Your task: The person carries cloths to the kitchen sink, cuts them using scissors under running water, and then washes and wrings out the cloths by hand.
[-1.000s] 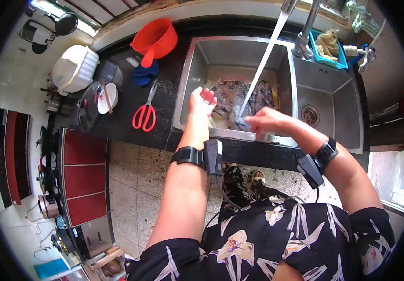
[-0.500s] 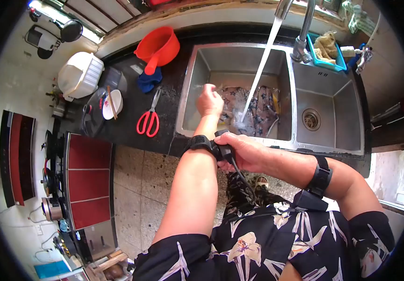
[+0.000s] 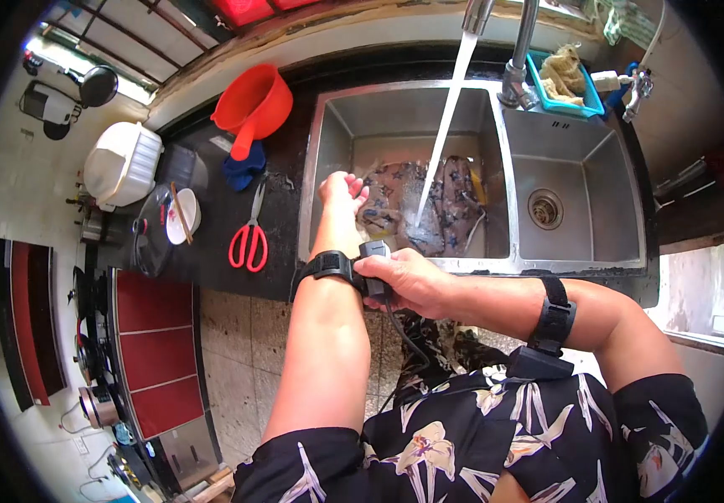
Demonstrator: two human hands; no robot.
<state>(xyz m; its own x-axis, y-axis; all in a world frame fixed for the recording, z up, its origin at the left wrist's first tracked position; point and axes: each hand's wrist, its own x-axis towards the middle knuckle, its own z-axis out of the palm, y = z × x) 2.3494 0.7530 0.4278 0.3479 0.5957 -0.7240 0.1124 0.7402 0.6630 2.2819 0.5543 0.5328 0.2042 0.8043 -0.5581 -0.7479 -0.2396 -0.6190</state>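
My left hand (image 3: 343, 191) is held over the left side of the large sink basin (image 3: 321, 142), fingers loosely bent and apart, holding nothing. A black wrist strap (image 3: 328, 264) circles my left forearm. My right hand (image 3: 412, 283) grips a small black device (image 3: 375, 267) on that strap's inner side, thumb on top; a cable hangs from it. In the basin, a star-patterned cloth (image 3: 395, 189) lies in shallow water. A stream of water (image 3: 444, 134) from the tap (image 3: 477, 15) falls onto the cloth.
Red-handled scissors (image 3: 249, 239), a blue cloth (image 3: 243, 170) and a red dipper (image 3: 253, 105) lie on the black counter. Chopsticks (image 3: 181, 214) rest on a white bowl (image 3: 190, 201). A smaller basin (image 3: 601, 197) adjoins, with a blue basket (image 3: 559, 105) behind.
The view has shifted, so the sink and counter sit further left. My left hand has turned, showing its fingers more apart. The right hand keeps hold of the black device, which has tilted upward.
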